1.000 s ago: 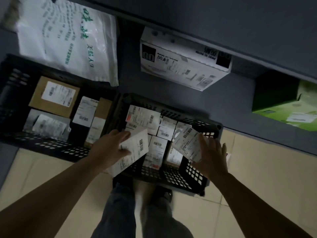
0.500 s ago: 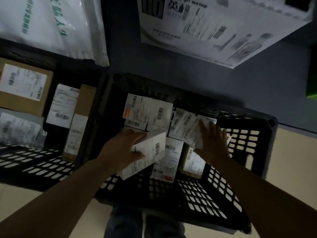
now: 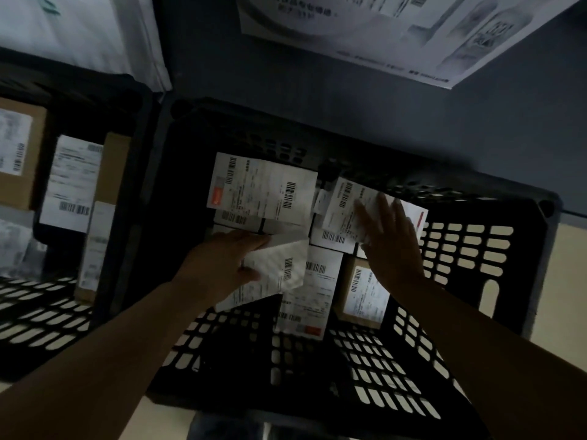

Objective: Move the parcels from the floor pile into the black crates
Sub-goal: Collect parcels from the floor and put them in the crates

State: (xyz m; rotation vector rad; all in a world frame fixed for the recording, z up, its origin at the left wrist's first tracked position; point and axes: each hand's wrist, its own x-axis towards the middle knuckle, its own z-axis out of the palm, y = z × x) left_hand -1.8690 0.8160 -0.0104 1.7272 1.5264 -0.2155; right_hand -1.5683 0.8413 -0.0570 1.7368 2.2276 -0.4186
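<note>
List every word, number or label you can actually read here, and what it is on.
None can be read.
Big white box, top: print blurred.
White parcel in left hand: barcode only, text too small.
Parcel under right hand: same.
Other shipping labels in both black crates: too small, dark.

The crate (image 3: 460, 246) is showing black moulded plastic, matt, with slotted walls. Parcels (image 3: 263, 188) inside are wearing smooth white paper labels, and one box (image 3: 344, 290) is showing plain brown cardboard. The floor (image 3: 571, 281) is looking like pale, smooth tile.
</note>
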